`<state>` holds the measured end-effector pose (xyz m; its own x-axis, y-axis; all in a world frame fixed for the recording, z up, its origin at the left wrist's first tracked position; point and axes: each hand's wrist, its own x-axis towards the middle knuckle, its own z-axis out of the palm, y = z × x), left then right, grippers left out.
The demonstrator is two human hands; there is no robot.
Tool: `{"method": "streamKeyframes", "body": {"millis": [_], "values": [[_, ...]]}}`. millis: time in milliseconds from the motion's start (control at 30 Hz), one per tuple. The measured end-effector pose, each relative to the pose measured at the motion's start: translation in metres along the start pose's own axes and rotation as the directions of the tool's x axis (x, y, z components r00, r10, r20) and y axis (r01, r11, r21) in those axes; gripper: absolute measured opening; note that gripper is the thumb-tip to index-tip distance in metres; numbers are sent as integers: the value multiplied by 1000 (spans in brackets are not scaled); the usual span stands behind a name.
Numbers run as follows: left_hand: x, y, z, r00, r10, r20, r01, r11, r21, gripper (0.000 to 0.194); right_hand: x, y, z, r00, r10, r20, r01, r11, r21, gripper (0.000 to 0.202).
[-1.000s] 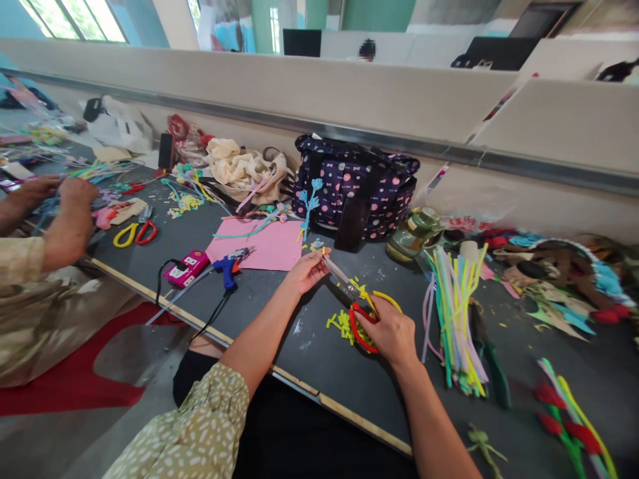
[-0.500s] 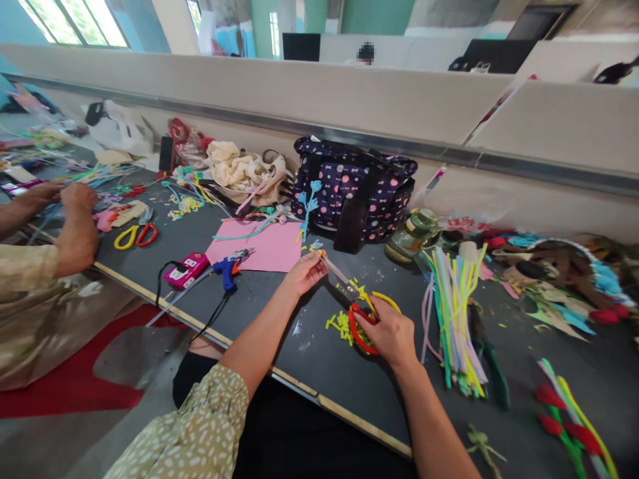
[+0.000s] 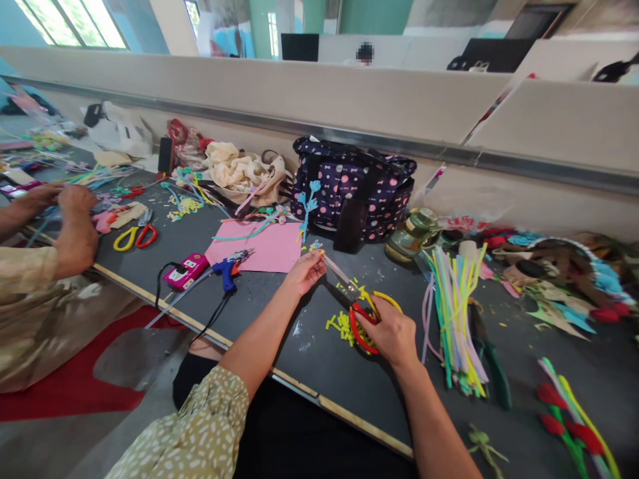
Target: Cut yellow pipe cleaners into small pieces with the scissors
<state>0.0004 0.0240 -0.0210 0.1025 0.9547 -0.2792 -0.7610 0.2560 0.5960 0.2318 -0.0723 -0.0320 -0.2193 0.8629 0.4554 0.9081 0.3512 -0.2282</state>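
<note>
My right hand [image 3: 394,330] grips a pair of scissors [image 3: 353,291] with one red and one yellow handle, and the blades point up and left. At the blade tips, my left hand [image 3: 306,272] is closed in a pinch, with a tiny yellow-orange bit [image 3: 322,252] showing at its fingertips. The fingers hide most of what they hold. Short yellow cut pieces [image 3: 340,326] lie scattered on the dark table under the scissors. A thick bundle of pastel pipe cleaners [image 3: 456,319] rests to the right of my right hand.
A pink sheet [image 3: 269,247], a blue glue gun [image 3: 227,269] and a magenta box [image 3: 187,271] lie left of my hands. Behind stand a dotted dark bag [image 3: 327,176] and a glass jar [image 3: 412,236]. A co-worker's hands [image 3: 74,203] are at far left.
Almost nothing differs. Both hands and the scissors stay at nearly the same spot, with only a slight shift.
</note>
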Motion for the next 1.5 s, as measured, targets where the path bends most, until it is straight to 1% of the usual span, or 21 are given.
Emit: {"method": "streamKeyframes", "body": {"millis": [333, 467, 567, 800, 967, 1100, 1233, 1500], "values": [[0, -1, 0, 998, 54, -13, -52, 994, 96, 22, 1, -1, -2, 1000, 7, -16, -8, 1000, -30, 44], [-1, -2, 0, 997, 77, 11, -77, 990, 121, 27, 1, 0, -2, 1000, 2, -22, -2, 1000, -17, 45], [-2, -3, 0, 995, 90, 31, -94, 985, 148, 27, 1, 0, -1, 1000, 3, -28, -3, 1000, -12, 44], [-4, -1, 4, 992, 122, 22, -124, 971, 203, 27, 1, 0, -1, 999, 3, -37, -4, 1000, -12, 44], [-3, -2, 3, 991, 131, 32, -135, 971, 200, 30, 1, 0, 0, 999, -5, -35, 4, 1000, -14, 44], [-5, -1, 5, 990, 134, 46, -140, 971, 193, 31, 0, 2, 1, 998, -4, -64, 3, 1000, -13, 44], [-7, -1, 7, 991, 122, 55, -131, 972, 195, 30, 2, 1, -1, 997, 1, -79, -3, 1000, -24, 42], [-5, -2, 4, 993, 111, 38, -117, 977, 177, 27, 2, 0, -3, 996, -26, -85, 20, 997, -73, 42]]}}
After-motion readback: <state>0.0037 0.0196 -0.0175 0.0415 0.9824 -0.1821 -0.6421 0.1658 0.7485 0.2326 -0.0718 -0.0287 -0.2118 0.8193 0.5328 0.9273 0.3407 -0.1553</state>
